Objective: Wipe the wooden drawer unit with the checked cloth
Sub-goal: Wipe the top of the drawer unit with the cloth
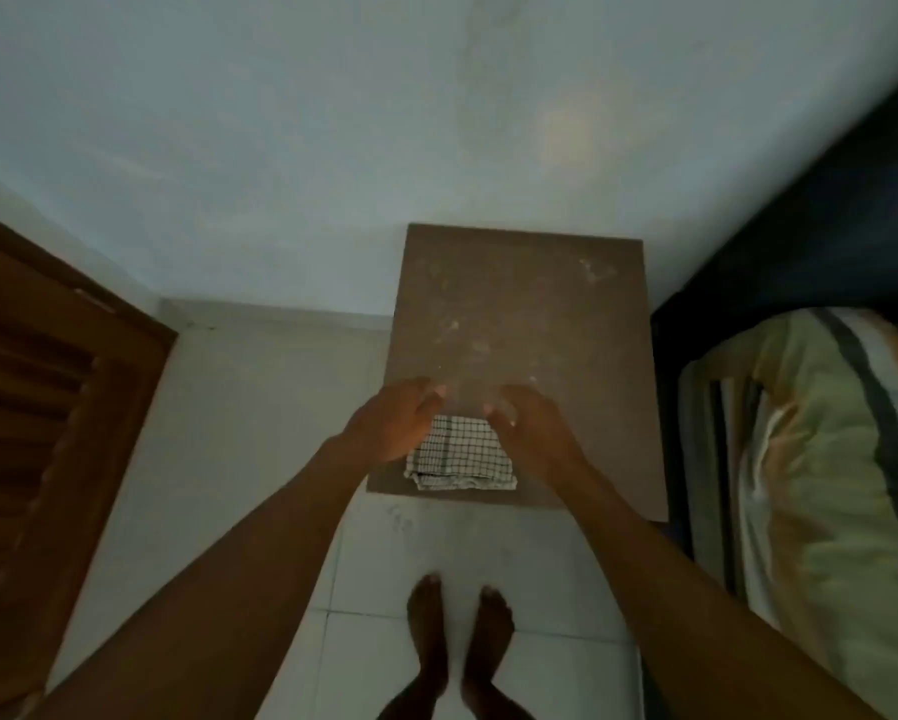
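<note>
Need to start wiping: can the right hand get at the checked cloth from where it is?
Probably yes. The right hand is just beside the checked cloth, which lies folded at the front edge of the drawer unit. Nothing lies between them. The left hand flanks the other side.

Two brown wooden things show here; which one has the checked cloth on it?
The flat-topped drawer unit in the centre: the folded checked cloth lies on its top at the near edge. The slatted door stands apart at the left.
</note>
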